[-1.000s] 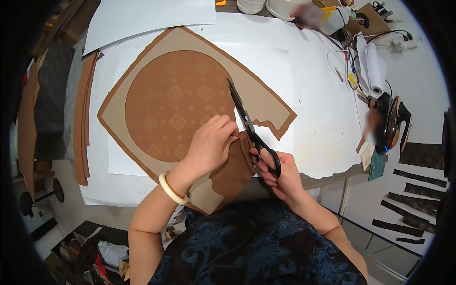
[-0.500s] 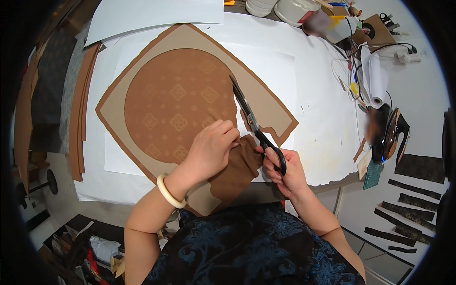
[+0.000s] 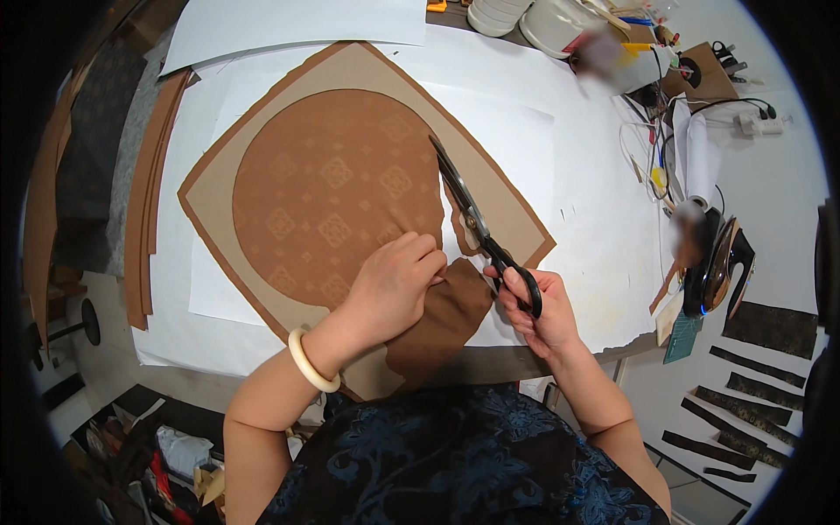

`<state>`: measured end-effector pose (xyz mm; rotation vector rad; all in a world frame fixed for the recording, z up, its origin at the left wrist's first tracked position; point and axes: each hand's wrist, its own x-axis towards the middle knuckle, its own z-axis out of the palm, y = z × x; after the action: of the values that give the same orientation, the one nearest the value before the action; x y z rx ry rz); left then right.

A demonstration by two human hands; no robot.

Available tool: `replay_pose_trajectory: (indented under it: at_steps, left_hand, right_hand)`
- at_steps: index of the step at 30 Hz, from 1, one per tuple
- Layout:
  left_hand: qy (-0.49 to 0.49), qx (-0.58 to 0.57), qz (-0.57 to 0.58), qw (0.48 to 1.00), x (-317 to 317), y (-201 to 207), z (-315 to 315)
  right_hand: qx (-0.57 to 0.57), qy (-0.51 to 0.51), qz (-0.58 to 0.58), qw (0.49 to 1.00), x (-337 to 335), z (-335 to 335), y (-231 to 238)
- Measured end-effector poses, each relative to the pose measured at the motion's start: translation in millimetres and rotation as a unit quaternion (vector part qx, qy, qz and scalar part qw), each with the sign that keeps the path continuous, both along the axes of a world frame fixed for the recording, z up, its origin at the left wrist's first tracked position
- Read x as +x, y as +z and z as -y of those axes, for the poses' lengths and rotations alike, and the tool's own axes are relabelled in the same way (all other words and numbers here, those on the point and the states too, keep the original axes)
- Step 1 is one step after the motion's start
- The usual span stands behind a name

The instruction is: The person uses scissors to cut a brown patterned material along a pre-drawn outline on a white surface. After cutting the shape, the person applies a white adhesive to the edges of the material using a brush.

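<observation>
Scissors (image 3: pixel 472 220) point lengthwise up-left, right grip (image 3: pixel 546 317) round handles (image 3: pixel 535 302), left grip (image 3: pixel 391 284) pinching fabric (image 3: pixel 346 194)

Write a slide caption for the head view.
Right hand holds black-handled scissors along the edge of a patterned brown fabric circle; left hand at its near side.

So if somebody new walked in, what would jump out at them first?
Probably the big brown patterned circle with its beige surround, laid over white paper in mid-picture. Next, the long dark scissors in the right hand, their tip at the circle's upper-right edge, while the left hand pinches brown cloth lower down. A pale bangle stands out on the left wrist.
</observation>
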<state>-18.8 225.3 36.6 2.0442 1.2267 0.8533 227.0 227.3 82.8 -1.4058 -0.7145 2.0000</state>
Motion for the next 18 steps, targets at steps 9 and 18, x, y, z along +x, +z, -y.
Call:
replay_pose_trajectory:
  at_steps: [9, 18]
  left_hand:
    - [-0.010, -0.002, 0.006, 1.000, -1.6, -1.1, 1.0]
    - [-0.021, 0.001, 0.009, 1.000, -1.7, -3.8, 2.5]
  right_hand:
    - [0.007, 0.033, 0.026, 0.999, 9.6, -15.6, 4.7]
    - [0.011, 0.058, 0.026, 0.998, 17.9, -38.3, 1.0]
